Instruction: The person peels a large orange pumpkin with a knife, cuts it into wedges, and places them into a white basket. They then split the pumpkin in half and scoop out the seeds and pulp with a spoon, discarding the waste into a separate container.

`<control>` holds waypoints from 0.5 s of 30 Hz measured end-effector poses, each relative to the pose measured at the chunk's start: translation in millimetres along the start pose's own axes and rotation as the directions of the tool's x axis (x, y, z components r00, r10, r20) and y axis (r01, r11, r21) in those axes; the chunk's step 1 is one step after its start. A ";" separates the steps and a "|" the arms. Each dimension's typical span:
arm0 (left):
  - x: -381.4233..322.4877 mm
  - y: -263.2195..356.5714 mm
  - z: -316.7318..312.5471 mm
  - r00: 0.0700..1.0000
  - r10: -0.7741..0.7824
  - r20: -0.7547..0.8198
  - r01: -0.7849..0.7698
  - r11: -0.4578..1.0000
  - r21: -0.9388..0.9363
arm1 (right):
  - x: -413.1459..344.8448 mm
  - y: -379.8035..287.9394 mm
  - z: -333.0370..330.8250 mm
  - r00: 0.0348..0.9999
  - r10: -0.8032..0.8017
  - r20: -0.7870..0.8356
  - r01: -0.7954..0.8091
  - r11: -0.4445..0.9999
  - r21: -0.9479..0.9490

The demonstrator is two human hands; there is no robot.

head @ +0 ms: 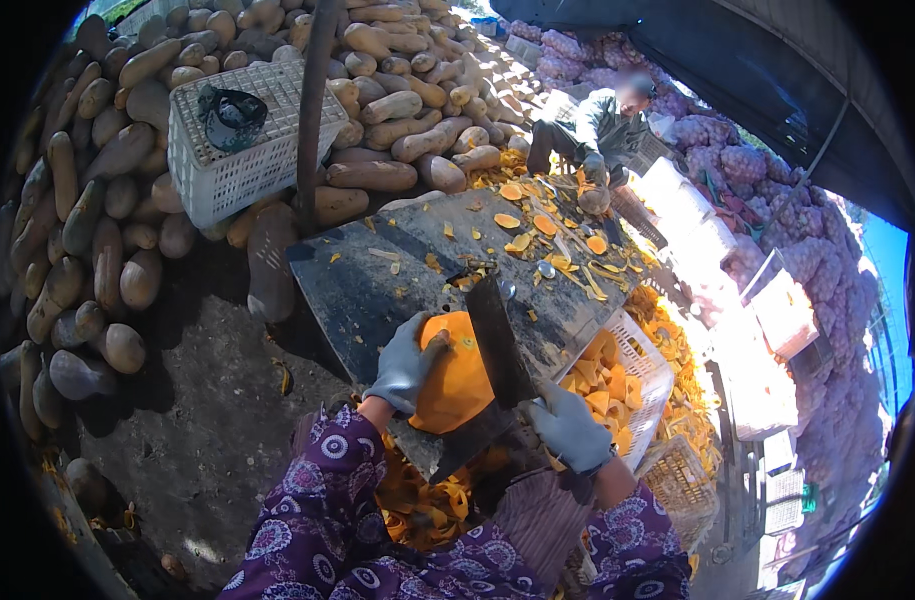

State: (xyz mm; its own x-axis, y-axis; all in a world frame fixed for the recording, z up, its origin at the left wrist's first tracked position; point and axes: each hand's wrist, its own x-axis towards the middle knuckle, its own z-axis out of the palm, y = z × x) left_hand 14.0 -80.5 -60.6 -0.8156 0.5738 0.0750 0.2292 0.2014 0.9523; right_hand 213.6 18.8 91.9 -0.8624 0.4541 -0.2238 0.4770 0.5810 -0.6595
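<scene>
My gloved left hand grips the left side of a peeled orange pumpkin piece, which rests on the near end of a dark board. In my gloved right hand is a cleaver with a broad, dark blade. The blade stands raised along the pumpkin's right side; whether it touches the flesh I cannot tell. Peel scraps and round orange slices lie scattered over the board's far part. Two shiny metal objects, perhaps spoons, lie among them.
A white plastic crate of cut pumpkin pieces stands right of the board. Peelings lie below its near edge. A pole rises beside an upturned crate. Whole pumpkins are heaped left. A seated person handles a pumpkin across the board.
</scene>
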 end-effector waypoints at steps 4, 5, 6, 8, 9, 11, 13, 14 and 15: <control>-1.8 1.1 -1.5 1.000 0.008 -0.003 -0.008 1.000 0.003 | 4.1 -6.9 1.0 1.000 0.015 0.005 -0.015 0.998 -0.054; -1.9 2.1 -1.8 1.000 0.015 0.000 -0.015 1.000 0.015 | 5.4 -9.4 0.2 1.000 0.009 -0.002 -0.009 0.995 -0.102; -2.1 1.0 -3.0 1.000 0.017 -0.002 -0.017 1.000 0.018 | 6.3 -12.8 1.5 1.000 0.013 0.006 -0.012 0.992 -0.126; -0.8 -1.2 -5.3 1.000 0.020 -0.004 -0.020 1.000 0.022 | 7.9 -20.6 3.3 1.000 0.022 0.020 -0.018 0.985 -0.173; 0.3 0.2 -6.2 0.999 0.032 -0.025 -0.031 0.999 0.012 | 10.2 -16.4 2.9 1.000 -0.003 0.026 0.008 0.983 -0.182; 5.9 3.3 -8.1 0.997 0.055 -0.062 -0.055 0.998 -0.003 | 16.9 2.4 1.4 0.998 -0.051 0.036 0.057 0.980 -0.191; 19.8 14.8 0.0 0.990 0.083 -0.112 -0.096 0.989 -0.115 | 15.5 4.9 -4.4 0.998 0.030 0.052 -0.014 0.955 -0.295; 28.1 23.5 1.7 0.985 0.093 -0.145 -0.117 0.979 -0.165 | 16.3 4.0 -6.2 0.996 0.065 0.061 -0.040 0.938 -0.344; 34.6 36.4 0.0 0.987 0.119 -0.109 -0.137 0.975 -0.177 | 17.3 3.2 -6.7 0.996 0.054 0.071 -0.024 0.930 -0.368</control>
State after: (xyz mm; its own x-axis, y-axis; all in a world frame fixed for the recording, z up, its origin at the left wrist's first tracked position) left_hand -5.9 -53.4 -23.3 -0.8356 0.5034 0.2197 0.2415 -0.0226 0.9701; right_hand 201.4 33.0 90.8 -0.8452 0.4356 -0.3097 0.5266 0.7775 -0.3438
